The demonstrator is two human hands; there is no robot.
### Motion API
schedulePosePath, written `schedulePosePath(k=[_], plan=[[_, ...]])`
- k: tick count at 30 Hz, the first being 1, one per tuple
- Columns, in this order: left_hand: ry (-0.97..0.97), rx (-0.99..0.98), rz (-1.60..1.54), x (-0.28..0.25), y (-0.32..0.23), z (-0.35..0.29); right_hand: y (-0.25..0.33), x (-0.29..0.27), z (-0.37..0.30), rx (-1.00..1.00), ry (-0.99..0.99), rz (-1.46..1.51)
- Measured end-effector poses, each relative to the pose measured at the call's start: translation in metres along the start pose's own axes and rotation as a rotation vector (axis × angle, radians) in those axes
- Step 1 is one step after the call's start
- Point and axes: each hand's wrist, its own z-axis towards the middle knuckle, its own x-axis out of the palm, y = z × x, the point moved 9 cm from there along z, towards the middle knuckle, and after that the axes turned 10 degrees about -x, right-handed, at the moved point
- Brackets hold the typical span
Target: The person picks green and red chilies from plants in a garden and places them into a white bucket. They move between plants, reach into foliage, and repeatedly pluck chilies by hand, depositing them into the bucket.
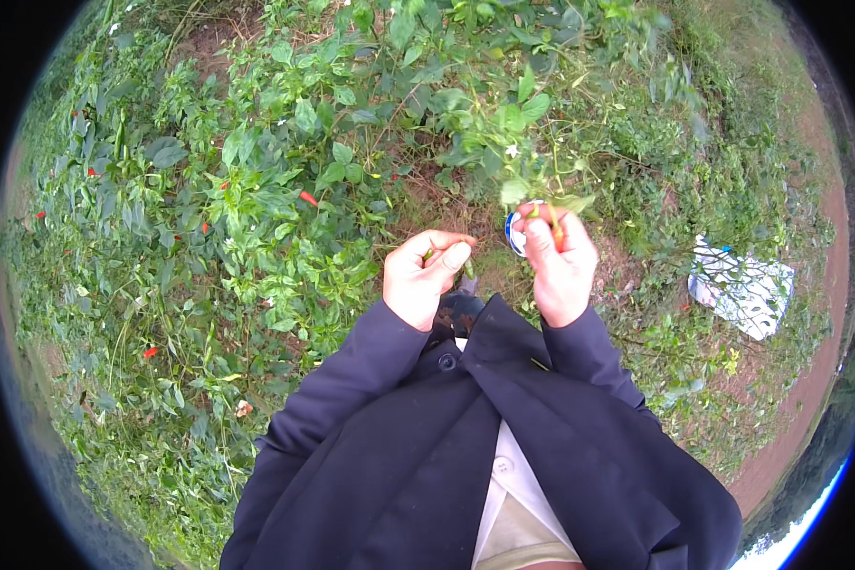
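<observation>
My left hand (420,278) is closed in front of my jacket, thumb and forefinger pressed together. A bit of green (428,255) shows between its fingers, probably a chili pepper, though most of it is hidden. To its right, my right hand (562,270) is raised and closed around a chili pepper (557,231), orange and yellowish-green, with more green bits at the fingertips. Leafy chili stems (515,152) with a small white flower hang just beyond the right hand. Beside that hand's thumb shows a blue-and-white rounded thing (514,235), partly covered; its kind is unclear.
Chili plants (294,256) grow thickly on the left and ahead, with red chilies (309,199) among the leaves. A white printed sack (743,288) lies among plants on the right. Past it runs a strip of bare brown soil (796,408). Dry stalks (446,204) cover ground between the plants.
</observation>
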Motion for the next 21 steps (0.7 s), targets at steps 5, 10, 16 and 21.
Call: schedulePosePath(k=[5,10,16,21], plan=[[-0.032,0.018,-0.105,-0.003,0.011,-0.015,-0.035,0.047,-0.039,0.318,0.381,0.31],[-0.099,0.01,-0.131,-0.007,0.028,-0.028,-0.047,0.044,-0.049,0.191,0.503,0.1],[-0.276,0.041,-0.17,-0.006,0.054,-0.041,-0.061,0.032,-0.063,0.31,0.532,0.206],[-0.292,0.07,-0.161,0.01,0.069,-0.049,-0.067,0.024,-0.085,0.505,0.648,0.454]])
